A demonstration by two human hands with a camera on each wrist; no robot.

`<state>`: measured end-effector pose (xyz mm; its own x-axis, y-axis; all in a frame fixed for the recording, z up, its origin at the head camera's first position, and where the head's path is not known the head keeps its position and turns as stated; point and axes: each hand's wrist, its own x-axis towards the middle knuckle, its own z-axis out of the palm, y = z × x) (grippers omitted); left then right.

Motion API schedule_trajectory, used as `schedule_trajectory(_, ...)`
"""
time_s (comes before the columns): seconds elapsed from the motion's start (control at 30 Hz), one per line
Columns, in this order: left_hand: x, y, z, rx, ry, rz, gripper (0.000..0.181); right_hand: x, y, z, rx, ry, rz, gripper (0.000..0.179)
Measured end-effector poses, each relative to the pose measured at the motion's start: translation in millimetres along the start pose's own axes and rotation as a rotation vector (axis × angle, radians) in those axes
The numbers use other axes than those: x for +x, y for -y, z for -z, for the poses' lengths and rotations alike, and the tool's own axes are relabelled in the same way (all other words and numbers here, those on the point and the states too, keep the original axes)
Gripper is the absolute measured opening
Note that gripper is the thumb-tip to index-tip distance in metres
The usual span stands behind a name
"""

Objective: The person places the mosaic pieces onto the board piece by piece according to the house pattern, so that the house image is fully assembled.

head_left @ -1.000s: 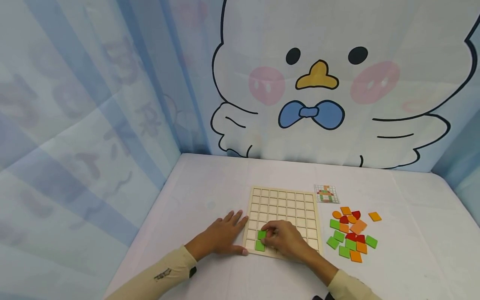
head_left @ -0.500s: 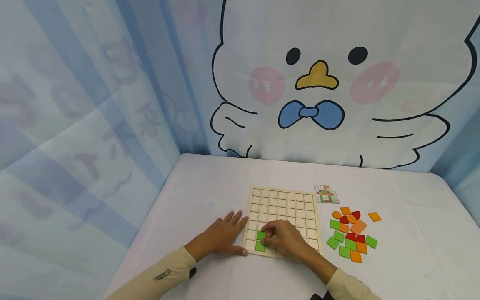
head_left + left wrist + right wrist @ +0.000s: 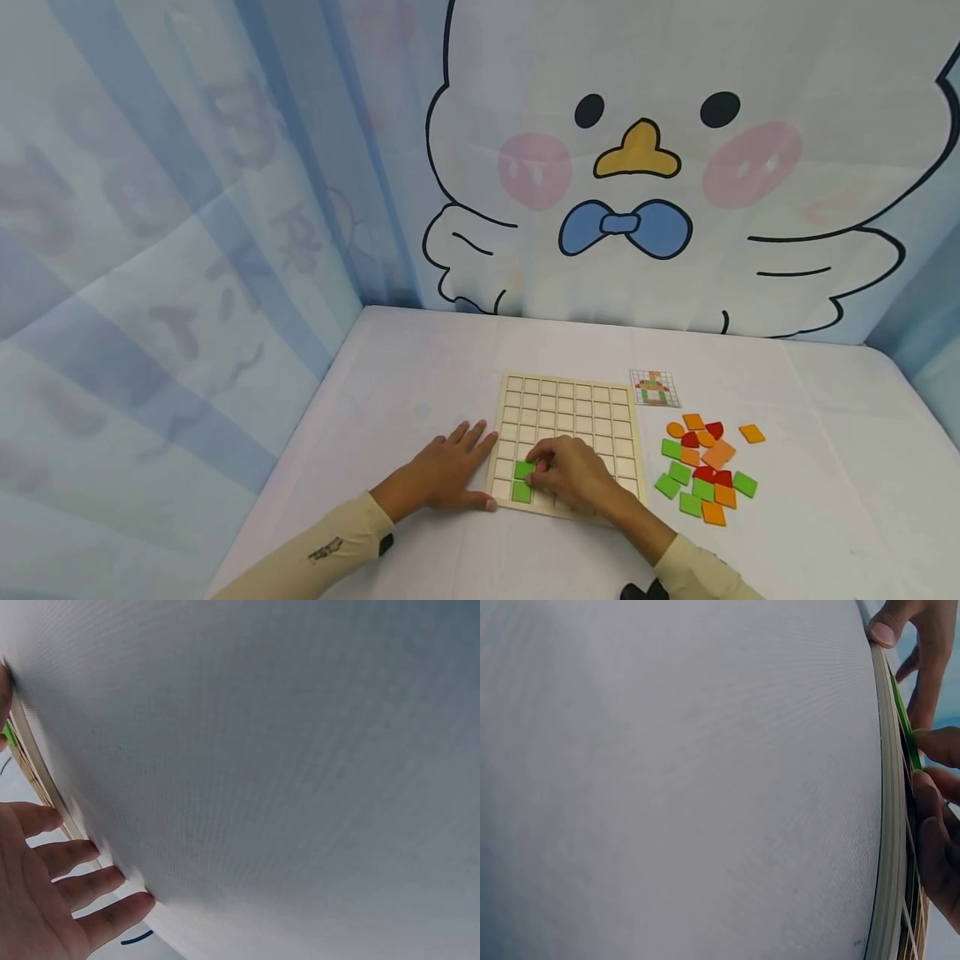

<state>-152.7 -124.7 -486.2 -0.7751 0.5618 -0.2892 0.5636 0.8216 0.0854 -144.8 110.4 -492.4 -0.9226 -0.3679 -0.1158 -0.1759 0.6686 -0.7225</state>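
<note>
A pale wooden grid board point(image 3: 566, 402) lies on the table in the head view. Two square green tiles sit in its lower left cells, an upper tile point(image 3: 522, 470) and a lower tile point(image 3: 521, 492), one directly above the other. Thumb and index finger of my right hand point(image 3: 576, 477) pinch at the right side of the upper tile, and the hand covers part of the board. My left hand point(image 3: 450, 471) rests with spread fingers along the board's left edge, thumb at the lower left corner. In the left wrist view, that hand's fingertips point(image 3: 135, 900) touch the white cloth.
Right of the board lies a loose group of pieces: green squares point(image 3: 667, 486), orange squares point(image 3: 718, 454), orange rounds point(image 3: 675, 429) and red rounded pieces point(image 3: 715, 430). A small pattern card point(image 3: 655, 388) lies by the upper right corner. A printed curtain point(image 3: 622, 275) stands behind the table.
My right hand's fingers have shifted very slightly at the upper green tile. The left hand, the board and the loose pieces keep their places.
</note>
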Motion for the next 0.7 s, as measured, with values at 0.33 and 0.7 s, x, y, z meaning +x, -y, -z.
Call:
schedule_trajectory(0.33, 0.0, -0.5, 2.1, 0.002, -0.002, -0.002, 0.1, 1.1, -0.6, -0.1, -0.03, -0.03, -0.003, 0.016)
schedule_trajectory(0.7, -0.7, -2.0, 3.8, -0.006, 0.006, 0.002, 0.099, -0.9, 1.3, -2.0, -0.066, -0.059, 0.009, 0.016)
